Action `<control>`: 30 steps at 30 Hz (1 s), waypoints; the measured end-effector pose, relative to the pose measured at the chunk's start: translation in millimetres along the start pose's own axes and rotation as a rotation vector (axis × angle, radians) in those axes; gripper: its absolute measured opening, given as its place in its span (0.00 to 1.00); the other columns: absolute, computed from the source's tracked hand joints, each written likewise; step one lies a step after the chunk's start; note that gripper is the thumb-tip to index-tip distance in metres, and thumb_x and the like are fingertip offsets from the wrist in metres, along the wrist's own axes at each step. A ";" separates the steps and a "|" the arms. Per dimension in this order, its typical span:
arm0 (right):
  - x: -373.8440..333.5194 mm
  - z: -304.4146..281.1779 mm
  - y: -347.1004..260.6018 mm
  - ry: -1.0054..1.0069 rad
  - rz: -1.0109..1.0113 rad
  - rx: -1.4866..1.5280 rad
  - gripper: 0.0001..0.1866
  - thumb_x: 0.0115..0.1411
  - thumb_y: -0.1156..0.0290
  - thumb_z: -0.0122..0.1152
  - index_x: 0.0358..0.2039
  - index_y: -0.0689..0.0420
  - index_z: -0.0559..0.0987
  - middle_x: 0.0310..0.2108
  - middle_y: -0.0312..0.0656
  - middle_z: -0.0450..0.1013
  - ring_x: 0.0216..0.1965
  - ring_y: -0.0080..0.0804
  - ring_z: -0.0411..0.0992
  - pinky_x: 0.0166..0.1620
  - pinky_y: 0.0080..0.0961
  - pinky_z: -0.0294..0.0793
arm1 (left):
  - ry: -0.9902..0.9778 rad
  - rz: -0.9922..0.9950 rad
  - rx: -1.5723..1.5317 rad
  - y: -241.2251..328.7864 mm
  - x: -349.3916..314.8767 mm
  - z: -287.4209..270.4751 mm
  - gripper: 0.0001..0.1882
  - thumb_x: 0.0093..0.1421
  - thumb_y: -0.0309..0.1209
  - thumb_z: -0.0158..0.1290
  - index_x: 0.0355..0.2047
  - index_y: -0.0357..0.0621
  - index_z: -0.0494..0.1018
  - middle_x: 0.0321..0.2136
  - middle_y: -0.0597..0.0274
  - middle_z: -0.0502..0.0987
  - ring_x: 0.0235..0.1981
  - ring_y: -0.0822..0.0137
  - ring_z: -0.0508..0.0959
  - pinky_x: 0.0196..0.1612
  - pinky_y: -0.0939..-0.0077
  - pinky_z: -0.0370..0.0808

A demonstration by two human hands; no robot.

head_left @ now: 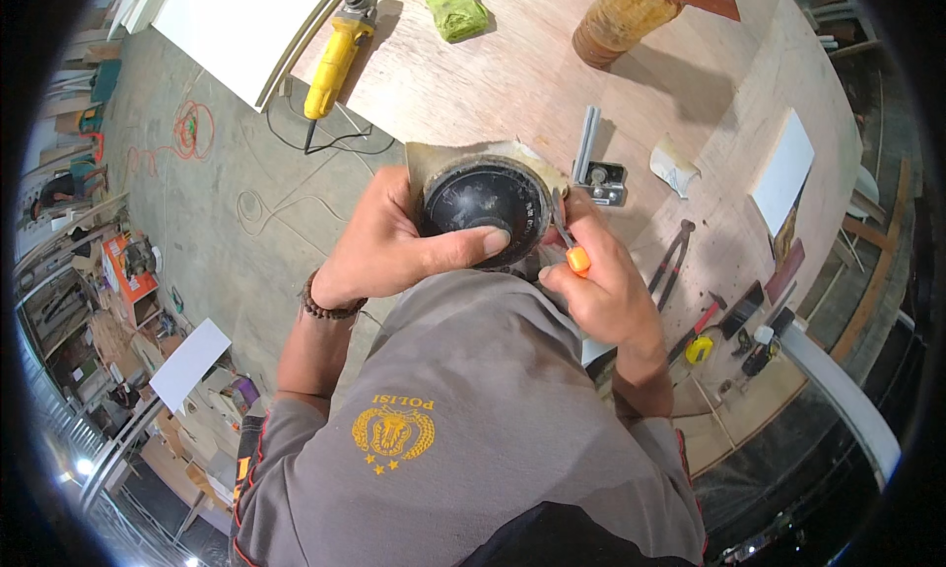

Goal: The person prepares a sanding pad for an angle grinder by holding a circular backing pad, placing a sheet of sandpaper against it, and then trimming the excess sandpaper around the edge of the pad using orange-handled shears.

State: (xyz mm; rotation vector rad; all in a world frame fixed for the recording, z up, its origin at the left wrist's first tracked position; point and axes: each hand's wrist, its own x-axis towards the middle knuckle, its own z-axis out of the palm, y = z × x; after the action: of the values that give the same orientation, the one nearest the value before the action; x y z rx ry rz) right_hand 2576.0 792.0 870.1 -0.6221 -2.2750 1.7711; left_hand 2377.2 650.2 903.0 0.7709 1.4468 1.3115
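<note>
My left hand (394, 237) grips a black round backing pad (483, 200), its thumb lying across the pad's face and the other fingers hidden underneath. Beneath the pad is a tan sheet (431, 160), probably sandpaper, which sticks out past the rim at the far side. In my right hand (606, 276) is a tool with a narrow grey metal blade and an orange handle (577, 261). The blade is up against the right rim of the pad and sheet. Most of the handle is hidden in my fingers, so its exact kind cannot be made out.
A yellow angle grinder (340, 60) and a green cloth (453, 7) lie on the wooden tabletop (512, 84). To the right are a metal bracket (601, 178), a curled paper scrap (674, 166), pincers (673, 257), a hammer (707, 314) and a yellow tape measure (699, 349).
</note>
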 end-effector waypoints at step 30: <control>0.0 -9.7 -7.8 -0.139 0.118 0.012 0.15 0.52 0.79 0.56 0.42 0.65 0.69 0.36 0.56 0.69 0.36 0.54 0.72 0.42 0.46 0.70 | -0.032 -0.053 -0.064 -0.3 4.7 -7.3 0.18 0.57 0.29 0.70 0.46 0.35 0.81 0.38 0.64 0.85 0.39 0.77 0.82 0.45 0.77 0.80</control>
State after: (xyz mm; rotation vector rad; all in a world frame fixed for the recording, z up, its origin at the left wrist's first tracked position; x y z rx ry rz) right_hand 2578.3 799.0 880.2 -0.6633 -2.3602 1.9379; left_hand 2369.0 652.1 900.9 0.7040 1.3846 1.2934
